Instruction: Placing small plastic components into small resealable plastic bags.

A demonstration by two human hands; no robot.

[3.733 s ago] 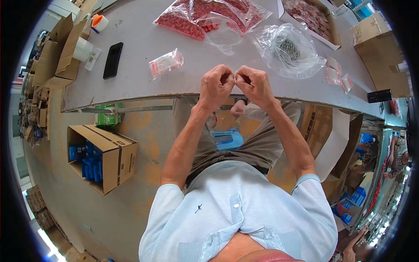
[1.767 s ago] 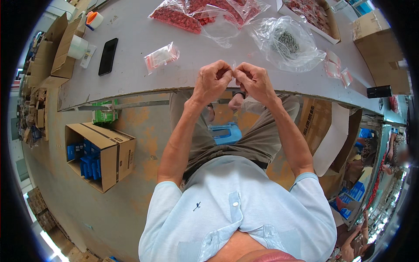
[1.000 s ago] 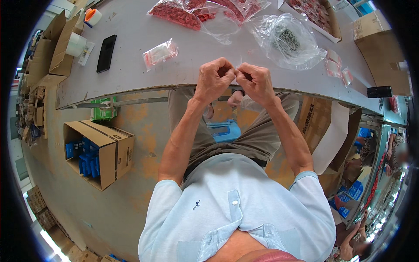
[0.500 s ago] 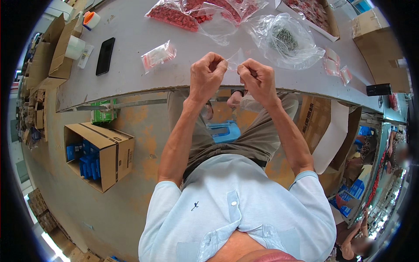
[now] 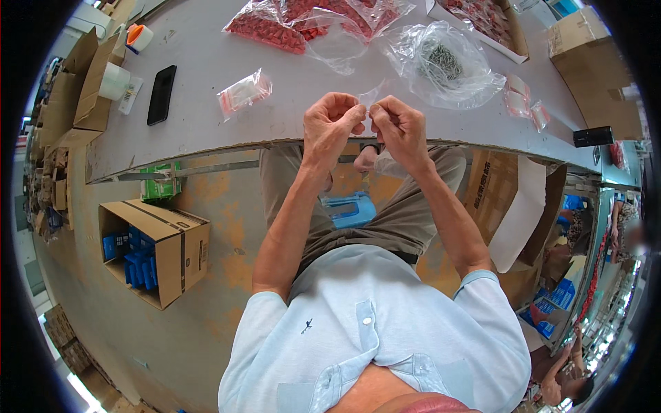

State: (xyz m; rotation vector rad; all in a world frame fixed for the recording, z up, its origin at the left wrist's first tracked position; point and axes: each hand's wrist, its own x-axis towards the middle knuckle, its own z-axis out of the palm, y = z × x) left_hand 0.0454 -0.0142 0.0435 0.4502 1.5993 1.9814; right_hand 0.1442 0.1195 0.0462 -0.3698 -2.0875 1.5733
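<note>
My left hand (image 5: 330,127) and my right hand (image 5: 401,131) are held close together above the table's near edge. Both pinch a small clear plastic bag (image 5: 372,93), which sticks up between the fingertips. Whatever it may contain is too small to make out. Beyond my left hand lies a bundle of small clear bags with red stripes (image 5: 245,95). A large clear bag of red plastic pieces (image 5: 268,31) rests farther back. Past my right hand, an open clear bag holds a heap of thin grey metal pieces, perhaps screws or nails (image 5: 441,63).
On the grey table (image 5: 193,131) lie a black phone (image 5: 162,95), a tape roll (image 5: 140,37), more small bags (image 5: 518,96) and a dark box-shaped object (image 5: 593,136). Cardboard boxes (image 5: 595,72) flank it. A carton with blue packs (image 5: 182,237) and a blue stool (image 5: 350,210) stand below.
The hands have come closer together, nearly touching at the fingertips. The small clear bag stays between them. The whole view has shifted slightly.
</note>
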